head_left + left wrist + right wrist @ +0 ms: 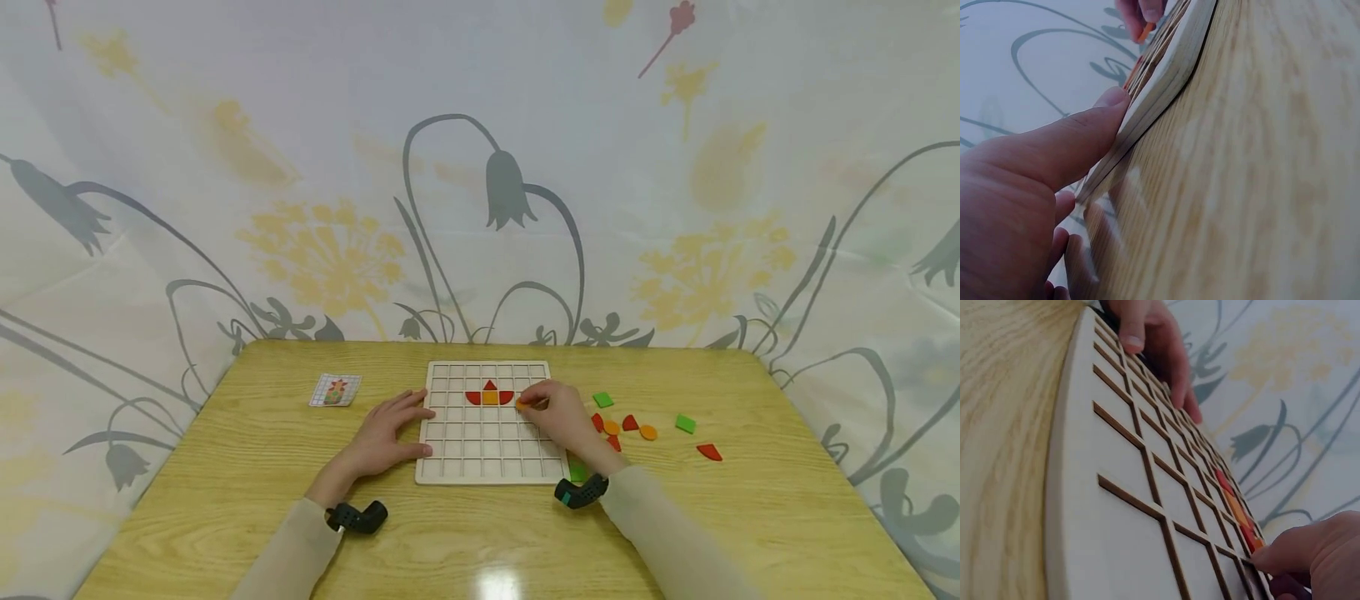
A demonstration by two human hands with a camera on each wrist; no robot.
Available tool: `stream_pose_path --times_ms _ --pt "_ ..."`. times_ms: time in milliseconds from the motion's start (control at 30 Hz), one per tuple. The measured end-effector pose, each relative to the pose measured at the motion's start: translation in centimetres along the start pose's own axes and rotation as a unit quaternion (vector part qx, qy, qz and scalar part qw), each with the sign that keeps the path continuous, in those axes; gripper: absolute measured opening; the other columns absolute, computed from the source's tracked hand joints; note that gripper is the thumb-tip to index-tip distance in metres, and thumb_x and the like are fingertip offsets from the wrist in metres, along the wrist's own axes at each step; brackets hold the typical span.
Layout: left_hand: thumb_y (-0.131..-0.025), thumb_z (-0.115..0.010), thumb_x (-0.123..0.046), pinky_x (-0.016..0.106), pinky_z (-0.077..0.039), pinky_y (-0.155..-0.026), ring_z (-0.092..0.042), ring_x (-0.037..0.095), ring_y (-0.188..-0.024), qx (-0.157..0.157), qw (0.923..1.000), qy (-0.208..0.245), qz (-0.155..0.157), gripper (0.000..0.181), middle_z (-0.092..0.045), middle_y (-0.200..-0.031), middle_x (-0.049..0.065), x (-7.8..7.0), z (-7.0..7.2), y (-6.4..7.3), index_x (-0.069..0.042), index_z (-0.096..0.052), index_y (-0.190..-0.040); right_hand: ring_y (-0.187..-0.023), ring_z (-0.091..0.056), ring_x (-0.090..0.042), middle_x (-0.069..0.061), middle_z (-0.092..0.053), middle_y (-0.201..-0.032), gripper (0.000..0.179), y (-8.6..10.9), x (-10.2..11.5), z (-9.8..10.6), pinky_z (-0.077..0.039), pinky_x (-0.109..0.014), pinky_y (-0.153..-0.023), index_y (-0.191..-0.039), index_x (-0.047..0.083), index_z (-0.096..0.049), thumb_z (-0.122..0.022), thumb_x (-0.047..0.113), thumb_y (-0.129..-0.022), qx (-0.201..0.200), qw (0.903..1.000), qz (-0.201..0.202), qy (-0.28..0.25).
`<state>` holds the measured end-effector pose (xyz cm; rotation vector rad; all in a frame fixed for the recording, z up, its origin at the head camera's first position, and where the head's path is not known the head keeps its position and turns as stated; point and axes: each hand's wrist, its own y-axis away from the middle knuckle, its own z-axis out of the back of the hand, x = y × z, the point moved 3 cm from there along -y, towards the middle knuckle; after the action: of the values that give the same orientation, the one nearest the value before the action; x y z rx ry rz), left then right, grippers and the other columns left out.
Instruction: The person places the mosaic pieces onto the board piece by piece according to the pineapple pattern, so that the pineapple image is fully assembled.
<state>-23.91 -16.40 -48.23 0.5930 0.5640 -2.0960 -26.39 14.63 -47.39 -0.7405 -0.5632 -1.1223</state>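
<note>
A white wooden grid board [465, 471] lies on the table with an orange square [490, 398] set in it. Above that square is a red triangle [490, 386], and a red quarter-circle [473, 398] flanks it on the left, another on the right. My right hand [555, 408] pinches a small orange piece [520, 404] between thumb and fingers, over the grid just right of the red pieces. The piece's full outline is hidden by the fingertips. My left hand [386, 433] rests at the board's left edge, fingers spread, thumb [1100, 115] touching the rim.
Right of the board lie loose red, orange and green pieces, among them a green square [686, 424], an orange disc [648, 432] and a red quarter-circle [709, 452]. A small pattern card [335, 390] lies at the back left. A patterned curtain [480, 250] stands behind the table.
</note>
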Motion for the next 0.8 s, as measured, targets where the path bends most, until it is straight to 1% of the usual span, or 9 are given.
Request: stream_pose_path --times_ms 133,267,400,533,633,800 --pt "-0.089 -0.075 -0.036 0.068 -0.016 -0.11 -0.024 0.041 -0.146 0.0 1.0 0.003 -0.002 0.053 -0.038 -0.156 0.015 0.0 0.0 0.0 -0.009 -0.063 -0.133 -0.081 -0.063 -0.011 0.001 -0.068 -0.098 0.009 -0.1 0.7 -1.8 -0.053 -0.027 -0.072 -0.094 0.011 -0.078 -0.076 0.005 -0.087 0.017 0.9991 0.038 -0.009" --pt "-0.089 -0.075 -0.036 0.068 -0.016 -0.11 -0.023 0.041 -0.146 0.0 1.0 0.004 -0.003 0.053 -0.037 -0.157 0.015 0.1 0.0 0.0 -0.009 -0.063 -0.133 -0.081 -0.063 -0.013 0.001 -0.069 -0.098 0.01 -0.3 1.4 -2.8 -0.053 -0.027 -0.071 -0.093 0.01 -0.078 -0.077 0.004 -0.085 0.018 0.9976 0.066 -0.008" --pt "-0.089 -0.075 -0.036 0.068 -0.016 -0.11 -0.023 0.04 -0.147 -0.003 1.0 0.003 -0.004 0.053 -0.037 -0.157 0.013 0.2 0.0 0.0 -0.01 -0.063 -0.133 -0.086 -0.063 -0.015 0.002 -0.068 -0.098 0.009 -0.5 1.9 -3.3 -0.053 -0.028 -0.074 -0.094 0.012 -0.078 -0.078 0.006 -0.086 0.028 0.9971 0.07 0.0" --pt "-0.089 -0.075 -0.037 0.068 -0.016 -0.111 -0.023 0.039 -0.147 -0.004 1.0 0.002 -0.003 0.053 -0.037 -0.157 0.012 0.2 0.0 -0.1 -0.011 -0.063 -0.134 -0.089 -0.062 -0.014 0.004 -0.067 -0.098 0.009 -0.6 1.9 -3.6 -0.052 -0.029 -0.077 -0.095 0.014 -0.078 -0.077 0.009 -0.087 0.043 0.9975 0.057 0.002" --pt "-0.089 -0.075 -0.037 0.068 -0.016 -0.111 -0.023 0.039 -0.147 -0.004 1.0 0.002 -0.002 0.053 -0.037 -0.157 0.012 0.2 0.0 0.0 -0.011 -0.063 -0.133 -0.09 -0.061 -0.014 0.004 -0.066 -0.101 0.009 -0.6 1.8 -3.7 -0.052 -0.03 -0.077 -0.095 0.015 -0.079 -0.076 0.009 -0.088 0.051 0.9975 0.048 0.003" --pt "-0.089 -0.075 -0.036 0.068 -0.016 -0.111 -0.023 0.039 -0.147 -0.002 1.0 0.003 -0.002 0.053 -0.036 -0.157 0.013 0.1 -0.1 0.0 -0.01 -0.063 -0.133 -0.089 -0.061 -0.014 0.003 -0.065 -0.103 0.008 -0.5 1.9 -3.7 -0.051 -0.03 -0.076 -0.096 0.015 -0.079 -0.075 0.011 -0.089 0.056 0.9973 0.047 0.007"
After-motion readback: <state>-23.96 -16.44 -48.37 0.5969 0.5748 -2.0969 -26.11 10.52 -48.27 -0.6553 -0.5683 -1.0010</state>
